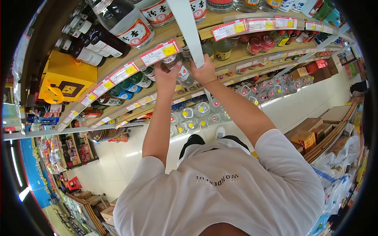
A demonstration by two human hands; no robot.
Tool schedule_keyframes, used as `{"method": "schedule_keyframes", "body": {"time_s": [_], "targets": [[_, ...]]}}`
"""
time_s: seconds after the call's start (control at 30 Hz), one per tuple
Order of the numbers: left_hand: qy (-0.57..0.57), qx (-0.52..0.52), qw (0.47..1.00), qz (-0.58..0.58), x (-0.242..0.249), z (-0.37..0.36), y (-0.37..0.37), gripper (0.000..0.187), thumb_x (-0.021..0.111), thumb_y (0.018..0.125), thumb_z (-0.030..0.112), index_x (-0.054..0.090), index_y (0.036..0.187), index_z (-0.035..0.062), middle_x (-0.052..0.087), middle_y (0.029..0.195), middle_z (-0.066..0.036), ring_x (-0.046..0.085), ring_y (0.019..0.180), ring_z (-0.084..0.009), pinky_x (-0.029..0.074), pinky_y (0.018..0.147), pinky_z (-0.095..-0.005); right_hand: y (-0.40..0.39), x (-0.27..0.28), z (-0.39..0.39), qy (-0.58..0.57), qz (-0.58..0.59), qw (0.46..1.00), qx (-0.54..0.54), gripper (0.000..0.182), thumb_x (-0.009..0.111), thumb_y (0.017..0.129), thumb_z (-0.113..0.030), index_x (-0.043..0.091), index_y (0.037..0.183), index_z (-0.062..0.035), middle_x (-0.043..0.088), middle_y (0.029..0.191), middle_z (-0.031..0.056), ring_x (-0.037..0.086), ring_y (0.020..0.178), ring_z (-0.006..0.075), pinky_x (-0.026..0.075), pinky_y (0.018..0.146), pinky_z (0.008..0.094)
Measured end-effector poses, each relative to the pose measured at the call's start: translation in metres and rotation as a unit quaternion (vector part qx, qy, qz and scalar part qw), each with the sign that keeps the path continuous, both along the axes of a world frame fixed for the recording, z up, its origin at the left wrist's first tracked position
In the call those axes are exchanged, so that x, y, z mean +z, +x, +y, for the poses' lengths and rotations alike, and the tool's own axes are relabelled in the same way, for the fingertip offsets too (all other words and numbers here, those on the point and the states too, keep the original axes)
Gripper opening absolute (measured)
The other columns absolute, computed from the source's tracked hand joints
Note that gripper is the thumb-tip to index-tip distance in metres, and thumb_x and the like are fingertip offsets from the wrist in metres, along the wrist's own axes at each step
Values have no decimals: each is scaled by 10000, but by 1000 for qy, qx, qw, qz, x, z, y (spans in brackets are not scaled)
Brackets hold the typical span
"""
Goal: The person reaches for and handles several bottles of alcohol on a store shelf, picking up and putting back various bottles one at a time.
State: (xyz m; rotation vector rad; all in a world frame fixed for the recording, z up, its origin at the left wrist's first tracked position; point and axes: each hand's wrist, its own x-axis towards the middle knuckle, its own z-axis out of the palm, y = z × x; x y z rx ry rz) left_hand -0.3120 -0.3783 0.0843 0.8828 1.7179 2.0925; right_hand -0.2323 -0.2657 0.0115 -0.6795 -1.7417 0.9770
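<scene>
Standing at the wood-toned shelves [155, 36], I've got my left hand [167, 77] on a clear bottle with a white label marked in orange-red [183, 74]. It's one tier down, just below the red-edged white and yellow price tags [160, 52], and I can't tell whether its base rests on the board.

Here's the danger: the glass looks smooth, so a slack thumb could let it slip towards the pale tiled floor [118, 156], perhaps onto the clear plastic jugs with yellow caps [191, 118]. Tight quarters, too! Pull it sideways and it could knock the green glass bottles [141, 80] to my left, or clip the white metal upright [191, 31] by my right hand [203, 70].

Now the pose: both arms stretch forward, my left forearm nearly straight ahead, my right one angling inward. My left thumb lies across the bottle, fingers partly hidden but apparently curled around its side. My right fingers sit bent at the lower end of that upright, knuckles just beside it; whether they're gripping anything, I can't tell.
</scene>
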Motion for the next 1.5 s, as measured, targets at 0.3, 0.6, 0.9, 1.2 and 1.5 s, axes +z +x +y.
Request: {"method": "schedule_keyframes", "body": {"time_s": [0.3, 0.6, 0.9, 1.2, 1.5], "targets": [[-83, 100, 983, 129, -28, 15, -14, 638, 791, 756, 55, 447, 1289, -11, 534, 1213, -136, 545, 1067, -213, 467, 891, -319, 3, 0, 0, 0, 10, 1000, 6, 314, 743, 711, -212, 563, 894, -32, 647, 783, 220, 643, 749, 419, 522, 652, 489], [-48, 64, 995, 65, -32, 19, -4, 608, 746, 783, -15, 429, 1301, -9, 555, 1170, -116, 557, 1045, -193, 482, 878, -316, 4, 0, 0, -4, -2, 1000, 14, 330, 741, 710, -227, 546, 891, -32, 631, 756, 222, 636, 734, 433, 520, 639, 494], [-20, 85, 991, 99, -61, 24, -2, 753, 725, 839, 25, 275, 1437, -54, 376, 1406, -185, 460, 1239, -265, 378, 1076, -394, 7, 9, -5, -9, -12, 1000, -9, 296, 728, 732, -215, 535, 866, -36, 630, 778, 210, 632, 744, 423, 519, 642, 483], [-161, 138, 952, 220, -78, -31, 64, 835, 730, 831, 126, 215, 1467, -40, 245, 1465, -272, 264, 1378, -397, 239, 1143, -468, 10, 22, -14, -52, -42, 997, -30, 305, 716, 781, -220, 534, 924, -21, 645, 820, 240, 639, 781, 434, 521, 666, 483], [-242, -8, 952, 187, -151, -120, 156, 713, 701, 852, 172, 313, 1406, -54, 311, 1425, -289, 280, 1344, -442, 242, 1120, -509, 7, 21, -18, -69, -54, 996, -35, 313, 699, 824, -220, 519, 976, -13, 652, 841, 259, 645, 820, 443, 515, 690, 490]]}}
